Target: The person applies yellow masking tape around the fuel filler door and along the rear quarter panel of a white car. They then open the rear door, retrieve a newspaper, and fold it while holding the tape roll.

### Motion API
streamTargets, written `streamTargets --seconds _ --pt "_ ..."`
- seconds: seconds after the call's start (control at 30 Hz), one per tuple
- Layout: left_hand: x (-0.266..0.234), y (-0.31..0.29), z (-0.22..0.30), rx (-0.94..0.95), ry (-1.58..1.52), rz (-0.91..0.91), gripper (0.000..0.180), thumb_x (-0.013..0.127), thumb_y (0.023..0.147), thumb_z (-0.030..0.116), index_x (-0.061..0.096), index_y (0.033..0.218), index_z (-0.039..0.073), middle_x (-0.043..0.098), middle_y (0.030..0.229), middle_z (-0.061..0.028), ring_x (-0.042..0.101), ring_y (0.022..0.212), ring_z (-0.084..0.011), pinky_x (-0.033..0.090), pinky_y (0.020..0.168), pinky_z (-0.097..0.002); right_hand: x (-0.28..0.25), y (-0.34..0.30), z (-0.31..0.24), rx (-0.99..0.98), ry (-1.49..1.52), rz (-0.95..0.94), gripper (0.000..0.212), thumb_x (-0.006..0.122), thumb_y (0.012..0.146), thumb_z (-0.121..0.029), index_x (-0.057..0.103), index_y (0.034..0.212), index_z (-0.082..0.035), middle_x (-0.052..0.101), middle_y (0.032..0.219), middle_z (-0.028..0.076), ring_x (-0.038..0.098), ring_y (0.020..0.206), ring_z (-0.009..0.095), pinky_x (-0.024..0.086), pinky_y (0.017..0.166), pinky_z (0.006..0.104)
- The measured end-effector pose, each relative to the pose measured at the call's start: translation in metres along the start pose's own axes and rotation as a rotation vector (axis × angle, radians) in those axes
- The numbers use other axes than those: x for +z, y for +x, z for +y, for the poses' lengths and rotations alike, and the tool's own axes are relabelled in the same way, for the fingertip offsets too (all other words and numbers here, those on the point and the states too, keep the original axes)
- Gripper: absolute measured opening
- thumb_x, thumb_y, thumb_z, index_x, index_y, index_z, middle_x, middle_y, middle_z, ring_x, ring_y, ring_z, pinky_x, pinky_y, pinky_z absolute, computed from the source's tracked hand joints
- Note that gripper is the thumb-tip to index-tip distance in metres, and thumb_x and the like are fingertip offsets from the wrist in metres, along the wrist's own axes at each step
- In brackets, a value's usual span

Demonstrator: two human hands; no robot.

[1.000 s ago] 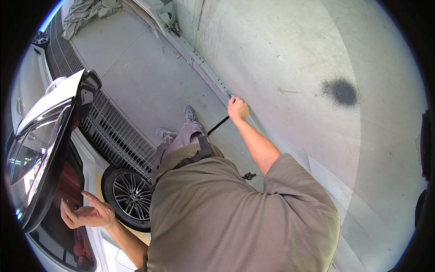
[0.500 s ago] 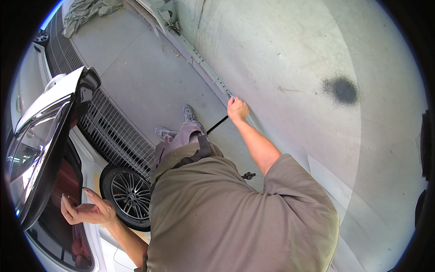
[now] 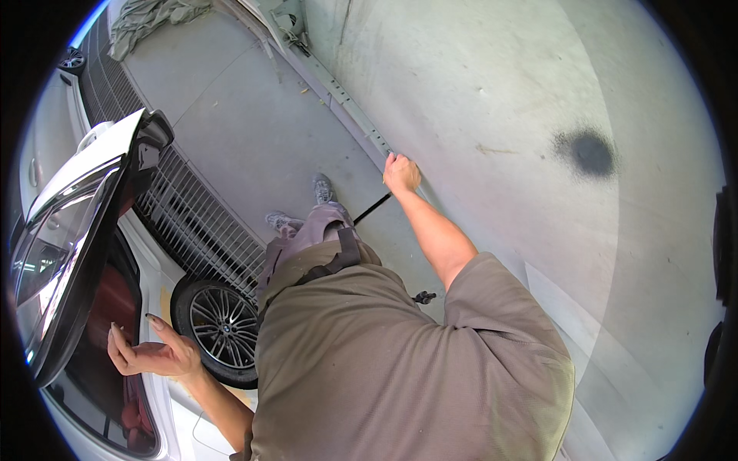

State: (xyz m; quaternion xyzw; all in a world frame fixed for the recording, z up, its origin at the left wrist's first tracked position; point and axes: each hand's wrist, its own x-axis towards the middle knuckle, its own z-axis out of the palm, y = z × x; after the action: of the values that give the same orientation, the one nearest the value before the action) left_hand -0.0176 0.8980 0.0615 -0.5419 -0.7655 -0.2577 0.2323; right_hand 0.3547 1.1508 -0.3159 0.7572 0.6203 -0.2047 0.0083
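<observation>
My right hand (image 3: 402, 174) is stretched out ahead and closed at the end of a pale rail with holes (image 3: 338, 96), which runs along the foot of a whitish wall (image 3: 469, 61). Whatever lies inside its fingers is hidden. My left hand (image 3: 157, 355) is held in the air at the left, palm partly up, fingers apart, with nothing in it. Beyond that hand is the raised tailgate (image 3: 92, 200) of a white car (image 3: 157, 269), whose dark, spoked wheel (image 3: 223, 323) shows next to my left wrist.
A metal floor grate (image 3: 200, 219) runs along the car. Bunched grey cloth (image 3: 157, 19) lies at the far left. A dark sprayed patch (image 3: 590, 154) marks the wall at right. My shoes (image 3: 323, 187) stand on the grey floor, near a black strip (image 3: 373, 209).
My right hand has moved slightly farther forward along the wall's foot. My left hand has shifted a little rightward and up, with its fingers still apart.
</observation>
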Motion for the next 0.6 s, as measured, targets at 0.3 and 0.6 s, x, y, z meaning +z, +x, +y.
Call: streamTargets --seconds 0.3,0.6 --pt "0.001 -0.008 0.004 -0.037 0.005 -0.032 0.054 0.065 0.1 0.011 0.046 0.142 -0.017 0.034 0.142 -0.022 0.044 0.129 -0.031 0.042 0.108 -0.0436 -0.004 0.003 -0.012 0.067 -0.021 -0.041 0.048 0.056 0.102 -0.041 0.076 0.077 -0.005 0.075 0.082 0.021 0.074 0.083 0.043 0.058 0.076 0.0541" --pt "-0.001 -0.014 0.006 -0.049 -0.012 -0.063 0.052 0.067 0.101 0.009 0.047 0.146 -0.009 0.034 0.144 -0.0202 0.045 0.129 -0.0298 0.041 0.109 -0.0417 0.009 0.012 -0.02 0.293 0.068 -0.192 0.054 0.054 0.103 -0.047 0.078 0.092 0.0 0.076 0.101 0.025 0.073 0.097 0.042 0.058 0.082 0.0529"
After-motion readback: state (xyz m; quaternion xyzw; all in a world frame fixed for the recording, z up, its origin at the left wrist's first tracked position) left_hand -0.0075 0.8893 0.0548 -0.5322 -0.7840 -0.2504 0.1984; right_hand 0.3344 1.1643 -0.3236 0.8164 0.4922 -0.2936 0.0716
